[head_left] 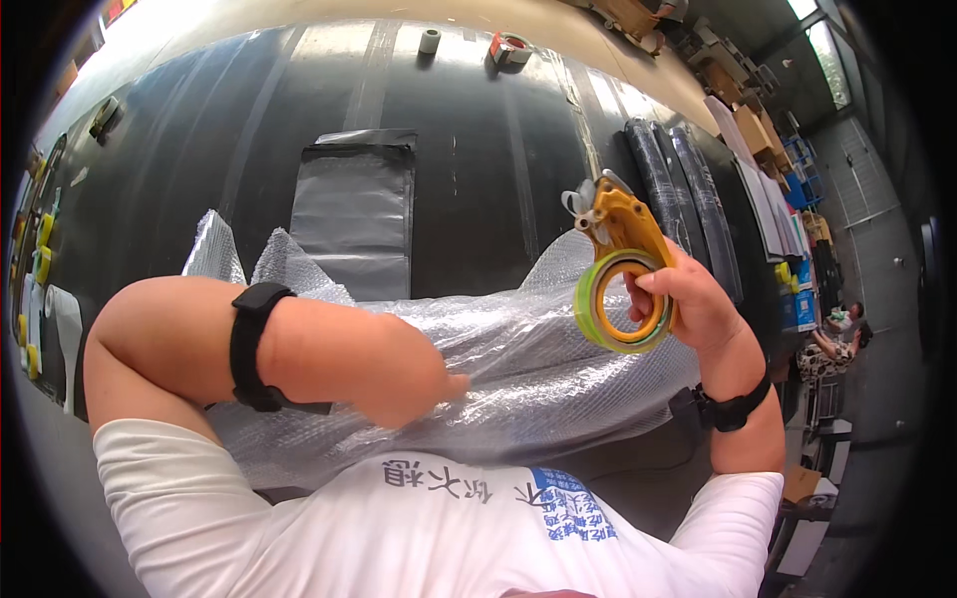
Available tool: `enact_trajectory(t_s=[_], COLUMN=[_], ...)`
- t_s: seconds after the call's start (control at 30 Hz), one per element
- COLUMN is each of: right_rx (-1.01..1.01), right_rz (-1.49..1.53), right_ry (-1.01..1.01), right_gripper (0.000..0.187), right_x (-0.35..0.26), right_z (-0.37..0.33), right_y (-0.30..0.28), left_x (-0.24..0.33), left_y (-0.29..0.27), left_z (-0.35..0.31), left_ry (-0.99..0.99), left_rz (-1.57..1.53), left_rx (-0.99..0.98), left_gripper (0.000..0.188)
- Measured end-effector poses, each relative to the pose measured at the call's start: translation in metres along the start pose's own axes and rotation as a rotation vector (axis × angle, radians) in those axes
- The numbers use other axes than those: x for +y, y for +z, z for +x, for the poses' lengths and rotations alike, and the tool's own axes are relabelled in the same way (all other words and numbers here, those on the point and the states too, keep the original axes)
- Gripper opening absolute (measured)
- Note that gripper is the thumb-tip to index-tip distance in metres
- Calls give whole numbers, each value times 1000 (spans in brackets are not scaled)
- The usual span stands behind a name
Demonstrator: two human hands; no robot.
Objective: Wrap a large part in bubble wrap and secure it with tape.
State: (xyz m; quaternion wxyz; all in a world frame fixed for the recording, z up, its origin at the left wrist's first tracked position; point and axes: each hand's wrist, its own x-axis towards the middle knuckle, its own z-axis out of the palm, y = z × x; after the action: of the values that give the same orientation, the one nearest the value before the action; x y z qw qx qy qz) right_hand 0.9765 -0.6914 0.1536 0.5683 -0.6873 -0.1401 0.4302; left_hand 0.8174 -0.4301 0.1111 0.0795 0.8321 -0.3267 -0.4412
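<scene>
My right hand is closed around a yellow tape dispenser, raised over the right end of the bubble wrap. A roll of yellow-green tape sits on it, and some fingers reach through the ring. A wide sheet of bubble wrap lies bunched along the near edge of the table, close to my body. My left hand is at the middle of the wrap, blurred, with one fingertip showing at its right side. Its other fingers are hidden, and I cannot tell whether it grips the film.
Flat grey plastic mailing bags lie on the dark table beyond the wrap. Black film-wrapped rolls lie at the right. Tape rolls stand along the far edge. Boxes and a seated person are farther right.
</scene>
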Motion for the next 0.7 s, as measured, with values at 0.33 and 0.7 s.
enact_trajectory(t_s=[0.33, 0.7], right_rx=[-9, -25], right_rz=[-681, -1067], right_ry=[195, 353], right_gripper=[56, 62], right_x=[-26, 2], right_z=[85, 56], right_y=[71, 101], left_x=[-36, -128], left_y=[10, -16], left_z=[-23, 49], left_ry=[207, -107], left_rz=[-327, -758], left_rx=[218, 243], left_gripper=[43, 51])
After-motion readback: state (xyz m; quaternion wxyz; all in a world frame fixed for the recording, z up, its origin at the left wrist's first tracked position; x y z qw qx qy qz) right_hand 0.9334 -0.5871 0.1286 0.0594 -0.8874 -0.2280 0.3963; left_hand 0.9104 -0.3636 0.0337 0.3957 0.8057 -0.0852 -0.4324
